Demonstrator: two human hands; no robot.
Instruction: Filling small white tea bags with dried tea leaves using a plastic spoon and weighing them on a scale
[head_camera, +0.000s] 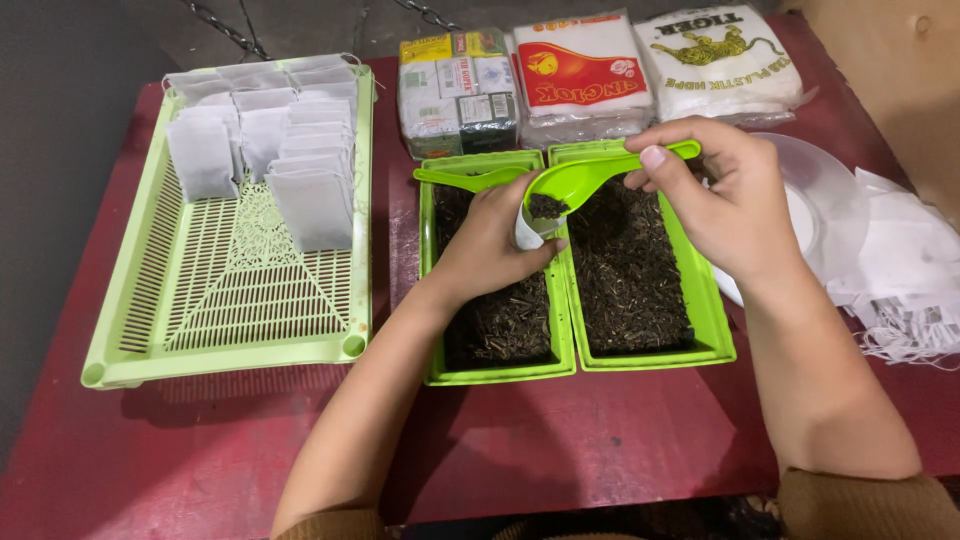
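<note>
The right hand (730, 205) grasps a green plastic scoop (590, 178) by its handle, thumb on top and fingers curled beneath. The scoop's long axis runs nearly level across the view, handle end toward the upper right, bowl toward the lower left. The bowl carries a small heap of dark loose tea and sits directly over the mouth of a small white filter bag (528, 232).

The left hand (492, 245) is clenched around that bag, holding it roughly upright with its open end toward the scoop. Bag and scoop bowl meet above the divide between two green rectangular trays: the left tea tray (432, 300) and the right tea tray (712, 310), both holding dark loose tea and standing side by side, touching, on a dark red table (600, 440). A second green scoop (468, 178) lies across the far end of the left tea tray, handle pointing left.

To the left, well apart from the hands, a large light-green slotted tray (240, 300) holds rows of filled white bags (265, 140) at its far end. Wrapped packets (590, 75) are stacked along the far table edge. On the right, a clear round lid (825, 185) lies beside a loose pile of empty white bags with strings (910, 280).
</note>
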